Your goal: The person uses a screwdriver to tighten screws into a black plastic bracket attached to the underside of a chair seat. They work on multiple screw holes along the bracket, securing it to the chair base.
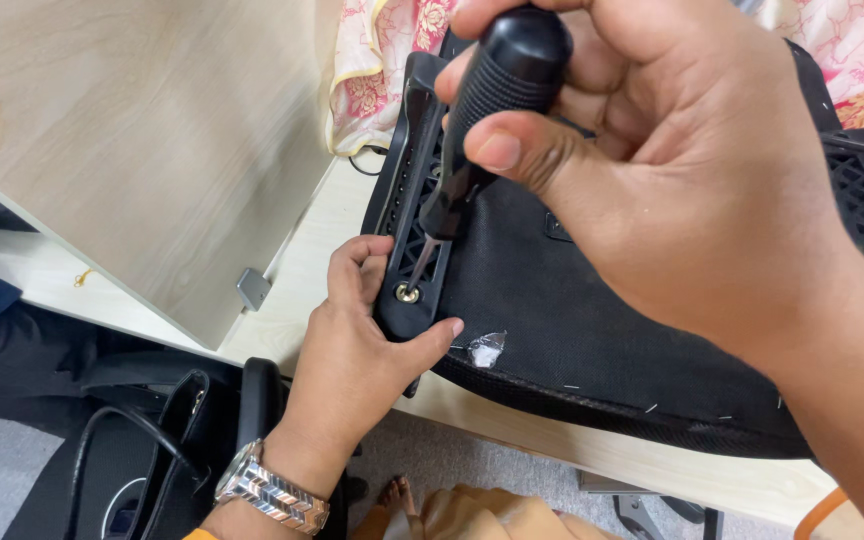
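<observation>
View from above a light wooden table [302, 270], with an upturned black chair seat [592, 320] lying on it as the landmark. Far left of the seat, a pale wooden panel [142, 130] stands against the table edge, and below it a black bag [142, 450] sits on the floor. At the seat's left edge, the left hand [357, 350], wearing a metal wristwatch [270, 492], is closed around a black plastic bracket [414, 200], fingers curled over its outer side and thumb pressed on the seat fabric just beside it. A brass-coloured screw [408, 293] sits in the bracket's lower end, touching the tip of a screwdriver [482, 130]. Above the seat's middle, the right hand [672, 170] is wrapped tightly around the screwdriver's ribbed black handle, thumb along its side. A small torn white patch [487, 348] shows on the fabric right of the screw. Flowered cloth [382, 60] lies behind the seat.

The shaft leans slightly; turning probably goes best with it held in line with the screw, pressed firmly down, while the left hand keeps the bracket from shifting.
</observation>
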